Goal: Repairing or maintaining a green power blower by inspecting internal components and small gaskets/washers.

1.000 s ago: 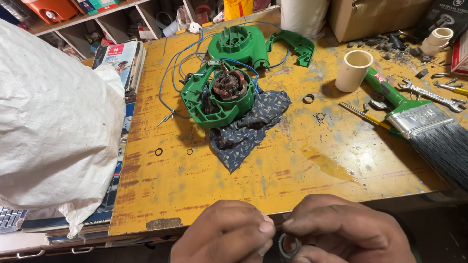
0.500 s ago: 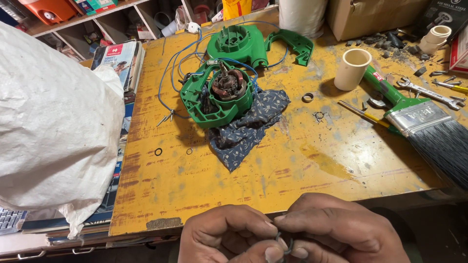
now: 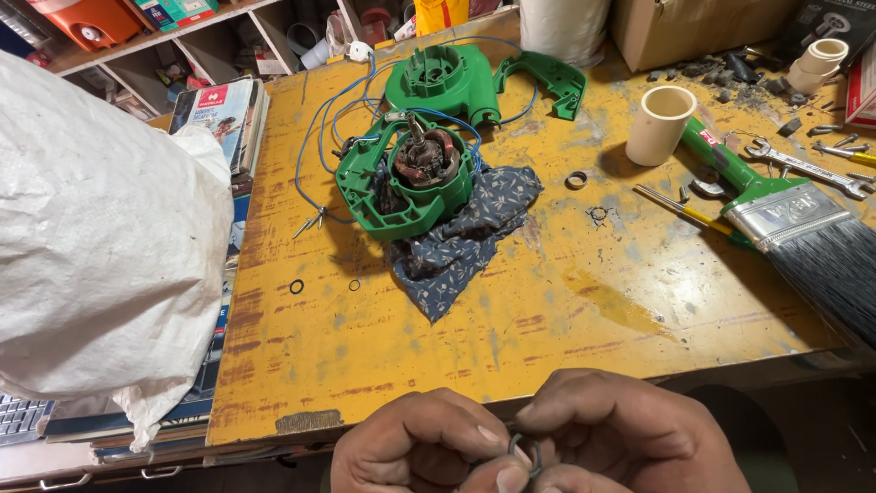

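Both hands pinch small ring past yellow table near edge.

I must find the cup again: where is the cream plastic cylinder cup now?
In the head view, the cream plastic cylinder cup stands upright at the upper right of the yellow worn table, beside the green-handled paintbrush.

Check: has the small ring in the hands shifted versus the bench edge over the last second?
Barely. The small ring sits between both hands' fingers just below the yellow bench front edge, as before.
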